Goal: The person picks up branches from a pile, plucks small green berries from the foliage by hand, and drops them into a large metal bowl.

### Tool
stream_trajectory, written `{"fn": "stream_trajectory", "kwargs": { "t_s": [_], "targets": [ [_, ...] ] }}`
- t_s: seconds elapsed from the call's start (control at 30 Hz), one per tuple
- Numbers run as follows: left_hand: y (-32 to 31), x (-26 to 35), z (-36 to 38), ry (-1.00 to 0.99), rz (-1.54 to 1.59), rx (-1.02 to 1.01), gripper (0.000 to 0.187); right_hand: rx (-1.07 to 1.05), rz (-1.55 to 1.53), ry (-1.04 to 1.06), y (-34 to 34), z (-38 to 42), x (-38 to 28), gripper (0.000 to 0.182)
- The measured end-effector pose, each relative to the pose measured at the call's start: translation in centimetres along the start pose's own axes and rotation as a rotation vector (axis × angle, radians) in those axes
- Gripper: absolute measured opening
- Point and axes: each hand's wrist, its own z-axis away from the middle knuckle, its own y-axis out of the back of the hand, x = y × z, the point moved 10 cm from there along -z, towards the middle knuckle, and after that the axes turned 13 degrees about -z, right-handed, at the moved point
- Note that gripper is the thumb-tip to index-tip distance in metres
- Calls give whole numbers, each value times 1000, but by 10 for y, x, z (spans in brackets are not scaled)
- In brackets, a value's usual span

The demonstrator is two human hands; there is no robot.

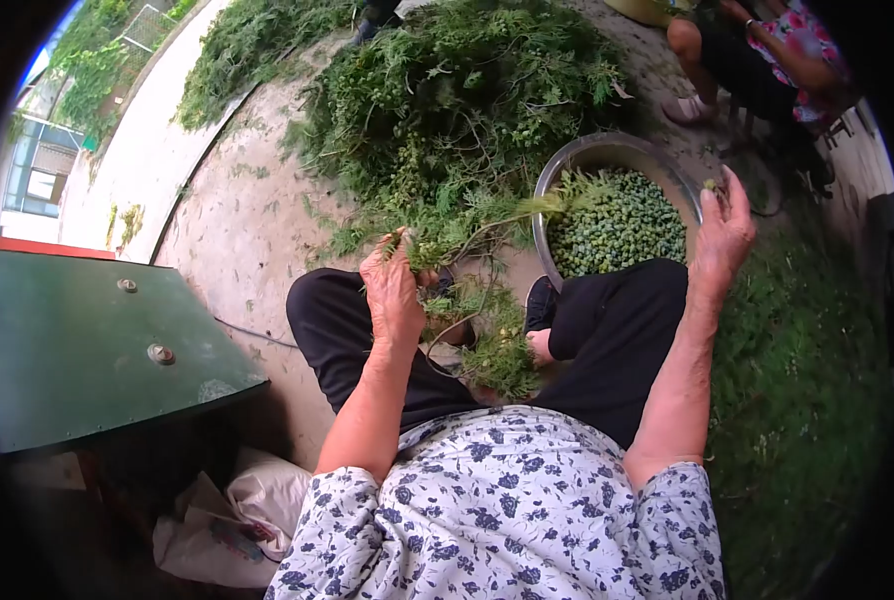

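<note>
My left hand is closed around a green conifer sprig, above my left knee. Raised over the right rim of a metal basin, my right hand pinches a small green cone between thumb and fingertips. Many small round green cones fill much of the basin. A long leafy branch stretches from near my left hand toward the basin's left rim. More cut greenery lies on the ground between my legs.
A large heap of branches lies ahead. Another person sits at the upper right. A green metal surface juts in at the left, with a pale sack below it. Loose greenery covers the ground at right.
</note>
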Motion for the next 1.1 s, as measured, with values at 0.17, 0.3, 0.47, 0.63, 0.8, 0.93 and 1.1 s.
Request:
{"fn": "stream_trajectory", "kwargs": {
  "t_s": [0.17, 0.3, 0.47, 0.63, 0.8, 0.93, 1.1],
  "targets": [
    [10, 2, -7, 66, 87, 99, 11, -127, 217, -249, -4, 35, 53, 36],
    [16, -15, -18, 133, 151, 131, 11, -581, -205, -634, -93, 118, 53, 29],
    [21, -26, -16, 208, 160, 137, 9, -635, -1025, -1204, -159, 192, 25, 21],
    [30, -36, -9, 259, 179, 171, 11, -188, -1503, -1372, -173, 178, 24, 22],
    [23, -21, -6, 72, -165, 50, 14, -228, -1298, -1217, -173, 166, 0, 13],
    [-9, 13, 12, -133, -406, -119, 28, -367, -901, -936, -166, 160, -24, 12],
    [-40, 42, 31, -268, -245, -235, 29, -559, -539, -684, -169, 169, -51, 14]
  ]
}}
